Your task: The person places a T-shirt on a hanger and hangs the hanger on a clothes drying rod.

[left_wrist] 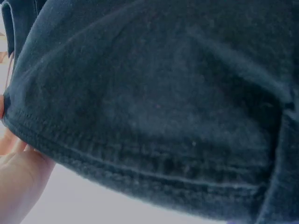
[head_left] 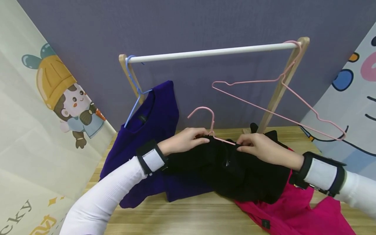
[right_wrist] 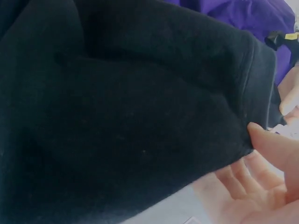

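Observation:
A black shirt (head_left: 246, 176) hangs from both hands above the table. My left hand (head_left: 185, 140) pinches its upper edge between thumb and fingers, right beside the neck of a pink hanger (head_left: 212, 122). One arm of that hanger shows above the cloth and slants toward my right hand (head_left: 262, 148); its other arm is hidden. My right hand pinches the shirt's edge near that arm's end, as the right wrist view also shows with the thumb (right_wrist: 268, 140) on the black cloth. Black fabric (left_wrist: 154, 102) fills most of the left wrist view.
A small rack with a white rail (head_left: 205, 54) stands behind. From its left end a blue hanger (head_left: 139, 93) carries a purple shirt (head_left: 158, 114); a bare pink hanger (head_left: 282, 76) hangs at its right. A bright pink garment (head_left: 293, 212) lies on the wooden table (head_left: 176, 218).

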`<control>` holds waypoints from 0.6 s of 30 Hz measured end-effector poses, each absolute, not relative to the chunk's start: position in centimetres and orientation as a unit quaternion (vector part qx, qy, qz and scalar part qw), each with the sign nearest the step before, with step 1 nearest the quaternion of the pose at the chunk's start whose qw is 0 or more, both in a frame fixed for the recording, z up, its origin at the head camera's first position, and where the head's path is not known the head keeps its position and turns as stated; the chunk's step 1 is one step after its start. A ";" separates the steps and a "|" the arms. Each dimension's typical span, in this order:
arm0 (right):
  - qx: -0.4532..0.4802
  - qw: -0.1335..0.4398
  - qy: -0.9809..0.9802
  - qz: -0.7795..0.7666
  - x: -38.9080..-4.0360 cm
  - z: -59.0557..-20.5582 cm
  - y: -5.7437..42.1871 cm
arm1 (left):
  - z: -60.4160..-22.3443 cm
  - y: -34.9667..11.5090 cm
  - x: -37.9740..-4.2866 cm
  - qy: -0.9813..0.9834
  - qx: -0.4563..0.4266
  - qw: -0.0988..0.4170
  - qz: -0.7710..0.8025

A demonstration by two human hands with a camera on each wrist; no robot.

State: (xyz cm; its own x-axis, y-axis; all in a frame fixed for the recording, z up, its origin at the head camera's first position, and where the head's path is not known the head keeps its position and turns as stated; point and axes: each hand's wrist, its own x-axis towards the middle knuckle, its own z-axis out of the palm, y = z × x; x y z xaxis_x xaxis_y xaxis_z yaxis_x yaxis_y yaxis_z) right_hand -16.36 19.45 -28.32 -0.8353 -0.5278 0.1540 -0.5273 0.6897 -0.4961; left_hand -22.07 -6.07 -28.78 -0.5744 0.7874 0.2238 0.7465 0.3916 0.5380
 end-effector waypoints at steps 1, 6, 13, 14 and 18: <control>-0.289 -0.005 0.919 -0.268 -16.3 -28.4 19.5 | -28.8 -6.1 -22.1 0.834 0.459 0.036 0.304; -0.286 -0.027 0.921 -0.262 -16.0 -28.4 19.9 | -28.8 -6.6 -22.3 0.839 0.452 0.041 0.300; -0.281 -0.044 0.921 -0.265 -15.6 -28.4 20.7 | -28.7 -7.3 -22.7 0.841 0.452 0.060 0.291; -0.280 -0.043 0.921 -0.266 -15.6 -28.3 20.9 | -28.7 -7.4 -22.7 0.842 0.452 0.063 0.289; -0.280 -0.039 0.921 -0.267 -15.5 -28.2 21.3 | -28.7 -8.0 -22.9 0.847 0.448 0.065 0.278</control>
State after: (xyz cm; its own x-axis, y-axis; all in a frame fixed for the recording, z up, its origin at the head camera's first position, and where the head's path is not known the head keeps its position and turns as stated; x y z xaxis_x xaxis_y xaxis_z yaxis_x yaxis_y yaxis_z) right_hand -15.46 21.35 -28.20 -0.8407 -0.4947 0.2204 -0.5359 0.7011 -0.4703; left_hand -22.86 -7.99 -28.67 -0.5901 0.7953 0.1388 0.7230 0.4440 0.5294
